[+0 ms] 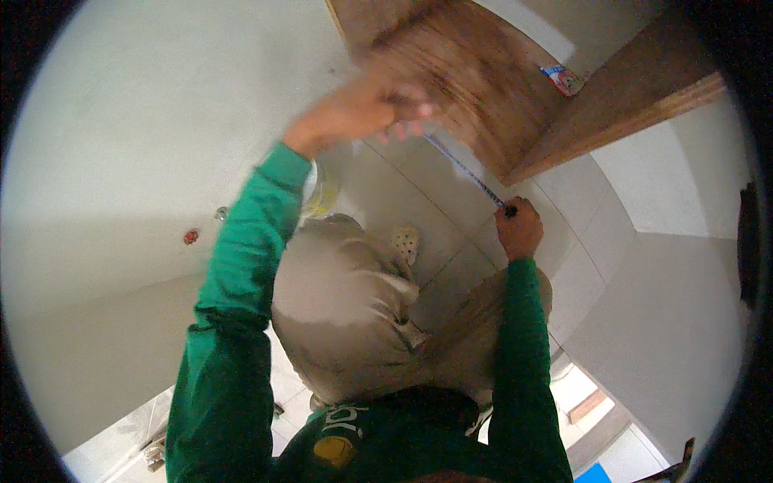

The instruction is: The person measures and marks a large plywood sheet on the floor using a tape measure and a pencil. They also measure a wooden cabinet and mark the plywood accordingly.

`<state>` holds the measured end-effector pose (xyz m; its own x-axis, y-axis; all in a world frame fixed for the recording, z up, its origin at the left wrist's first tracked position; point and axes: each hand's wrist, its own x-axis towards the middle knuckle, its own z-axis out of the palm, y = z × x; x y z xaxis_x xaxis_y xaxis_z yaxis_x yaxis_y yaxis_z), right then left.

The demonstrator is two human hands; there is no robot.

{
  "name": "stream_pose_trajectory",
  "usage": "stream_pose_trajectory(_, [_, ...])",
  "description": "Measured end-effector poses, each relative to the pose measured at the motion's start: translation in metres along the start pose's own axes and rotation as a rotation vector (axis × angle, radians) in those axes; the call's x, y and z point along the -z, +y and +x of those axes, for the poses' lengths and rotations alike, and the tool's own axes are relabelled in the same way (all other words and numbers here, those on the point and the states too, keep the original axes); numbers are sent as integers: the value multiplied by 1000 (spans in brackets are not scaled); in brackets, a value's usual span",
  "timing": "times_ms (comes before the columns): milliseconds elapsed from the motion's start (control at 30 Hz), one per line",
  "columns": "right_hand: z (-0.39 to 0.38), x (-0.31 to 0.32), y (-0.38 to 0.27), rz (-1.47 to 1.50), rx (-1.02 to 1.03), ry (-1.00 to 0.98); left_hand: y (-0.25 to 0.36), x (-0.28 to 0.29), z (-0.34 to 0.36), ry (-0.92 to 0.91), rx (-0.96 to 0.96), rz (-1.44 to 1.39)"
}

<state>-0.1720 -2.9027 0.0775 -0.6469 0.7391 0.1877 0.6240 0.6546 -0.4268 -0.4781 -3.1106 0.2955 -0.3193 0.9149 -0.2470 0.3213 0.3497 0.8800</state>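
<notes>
Measuring tape [467, 171] stretches between the two hands above the tiled floor [441, 205], its printed blade slanting past the near corner of the wooden unit [475, 72]. The right hand [522, 229] has its fingers clamped around the tape's dark end near that corner; the hand hides most of what it grips. The left hand [358, 109] is motion-blurred in front of the unit's left edge, and I cannot tell whether its fingers pinch the blade's far end or are apart.

The left sleeve [262, 205] partly covers a white bucket [322, 196] by the wall. The bent knees in beige trousers [346, 282] block much of the floor, with a dotted shoe [405, 244] showing between them. A printed packet [561, 79] lies on the unit, and a blue object [594, 473] is cut off below.
</notes>
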Motion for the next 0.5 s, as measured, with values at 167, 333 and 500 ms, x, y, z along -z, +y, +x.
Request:
stream_pose_trajectory(167, [-12, 1, -6, 30, -18, -28, -220, -87, 38, 411, 284, -675])
stream_pose_trajectory(333, [-4, 25, -29, -22, -93, -57, -186, -124, 92, 497, 256, -1122])
stream_pose_trajectory(500, [-12, 20, -34, -52, -65, -1, -197, -128, 115, 588, 255, -1048])
